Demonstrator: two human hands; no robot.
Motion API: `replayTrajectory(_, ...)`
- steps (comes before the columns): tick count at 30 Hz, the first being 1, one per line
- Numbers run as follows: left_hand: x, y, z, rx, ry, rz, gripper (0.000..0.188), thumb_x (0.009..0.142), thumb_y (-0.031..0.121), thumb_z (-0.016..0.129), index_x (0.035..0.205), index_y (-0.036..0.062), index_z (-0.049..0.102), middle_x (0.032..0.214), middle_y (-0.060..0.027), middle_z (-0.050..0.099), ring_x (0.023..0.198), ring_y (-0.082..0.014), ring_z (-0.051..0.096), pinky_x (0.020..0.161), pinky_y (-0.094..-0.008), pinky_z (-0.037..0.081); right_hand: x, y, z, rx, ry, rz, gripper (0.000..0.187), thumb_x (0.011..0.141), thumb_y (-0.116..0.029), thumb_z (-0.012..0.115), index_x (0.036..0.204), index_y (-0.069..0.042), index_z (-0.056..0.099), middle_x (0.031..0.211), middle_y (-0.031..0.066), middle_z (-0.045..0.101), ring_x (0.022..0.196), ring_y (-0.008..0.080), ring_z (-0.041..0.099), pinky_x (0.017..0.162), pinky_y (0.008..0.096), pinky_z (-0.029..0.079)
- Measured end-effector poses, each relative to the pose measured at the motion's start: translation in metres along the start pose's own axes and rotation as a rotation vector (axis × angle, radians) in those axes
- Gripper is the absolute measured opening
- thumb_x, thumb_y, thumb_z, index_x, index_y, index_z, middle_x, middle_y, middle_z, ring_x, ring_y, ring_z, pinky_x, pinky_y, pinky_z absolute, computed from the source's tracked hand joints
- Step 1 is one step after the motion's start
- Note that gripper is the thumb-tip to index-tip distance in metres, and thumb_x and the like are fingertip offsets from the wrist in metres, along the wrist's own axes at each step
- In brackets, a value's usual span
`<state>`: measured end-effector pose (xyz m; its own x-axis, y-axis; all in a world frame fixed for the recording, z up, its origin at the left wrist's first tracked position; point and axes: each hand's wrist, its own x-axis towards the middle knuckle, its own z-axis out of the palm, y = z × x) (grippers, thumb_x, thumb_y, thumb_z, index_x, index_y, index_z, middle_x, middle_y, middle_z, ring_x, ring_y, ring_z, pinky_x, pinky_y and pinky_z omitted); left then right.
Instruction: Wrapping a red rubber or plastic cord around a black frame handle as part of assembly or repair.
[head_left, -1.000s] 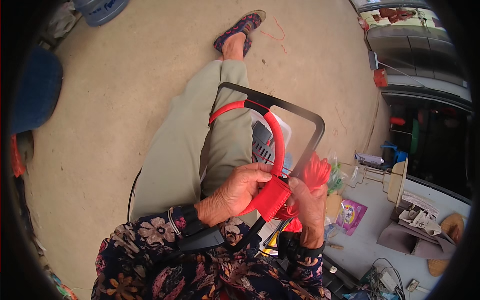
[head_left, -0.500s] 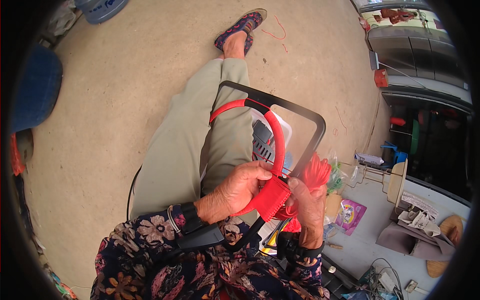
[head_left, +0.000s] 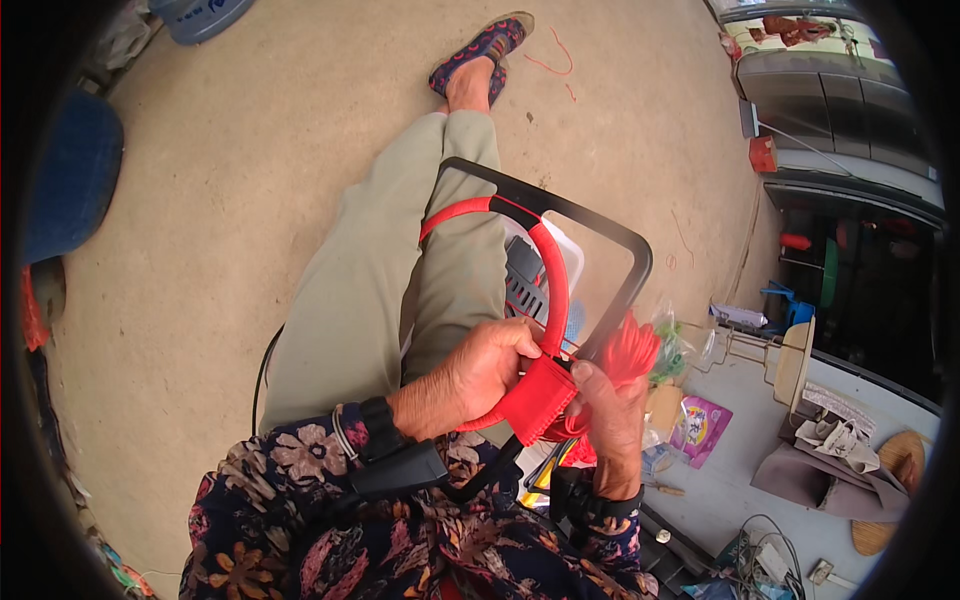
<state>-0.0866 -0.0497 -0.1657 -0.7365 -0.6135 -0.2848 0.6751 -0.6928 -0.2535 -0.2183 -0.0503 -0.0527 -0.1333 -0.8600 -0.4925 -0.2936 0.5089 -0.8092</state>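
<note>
A black rectangular frame [head_left: 600, 222] rests over my lap, with a red cord-wrapped hoop [head_left: 556, 270] set inside it. My left hand [head_left: 480, 372] pinches the hoop where a patch of woven red cord [head_left: 538, 398] covers it. My right hand [head_left: 610, 420] grips the other side of that patch and holds a bundle of loose red cord [head_left: 632, 350]. Both hands touch the woven patch. My legs in light trousers stretch forward under the frame.
A white plastic basket [head_left: 545, 275] sits behind the frame. To the right lie a grey mat with bags, a purple packet [head_left: 703, 428], paper scraps and cables. A blue container [head_left: 200, 15] stands at the top left. Bits of red cord [head_left: 552, 60] lie on the concrete floor.
Both hands and the woven patch have shifted slightly down and left; my right fingers have curled tighter around the patch. The frame has barely moved.
</note>
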Motion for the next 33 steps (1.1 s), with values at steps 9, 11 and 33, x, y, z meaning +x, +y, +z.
replayTrajectory(9, 0.004, -0.001, -0.005, 0.03, 0.058, -0.078, 0.022, 0.071, 0.005, 0.05, 0.093, 0.0018, 0.054, 0.091, -0.0104, 0.059, 0.089, -0.026, 0.057, 0.087, -0.0425, 0.045, -0.007, 0.005, 0.002, -0.013, 0.03, -0.03, 0.016, 0.082, -0.016, 0.066, 0.086, -0.002, 0.06, 0.061, 0.0007, 0.057, 0.048, 0.0085, 0.051, 0.046, 0.0227, 0.04)
replayTrajectory(11, 0.004, 0.0, -0.005, 0.038, 0.04, -0.093, 0.022, 0.07, 0.005, 0.05, 0.092, 0.0016, 0.054, 0.089, -0.0103, 0.059, 0.088, -0.0259, 0.057, 0.086, -0.0421, 0.046, -0.008, 0.006, 0.002, -0.012, 0.033, -0.037, 0.016, 0.082, -0.016, 0.066, 0.086, -0.002, 0.06, 0.062, 0.0007, 0.057, 0.048, 0.0085, 0.051, 0.046, 0.0227, 0.04)
replayTrajectory(33, -0.005, -0.012, -0.002, -0.074, 0.054, -0.023, 0.011, 0.079, 0.009, 0.057, 0.088, 0.0025, 0.054, 0.09, -0.0118, 0.06, 0.086, -0.0244, 0.058, 0.085, -0.0424, 0.048, -0.007, 0.013, 0.0, -0.004, 0.025, -0.062, 0.02, 0.083, -0.02, 0.066, 0.086, -0.001, 0.06, 0.064, 0.0013, 0.058, 0.048, 0.0084, 0.052, 0.045, 0.0226, 0.041)
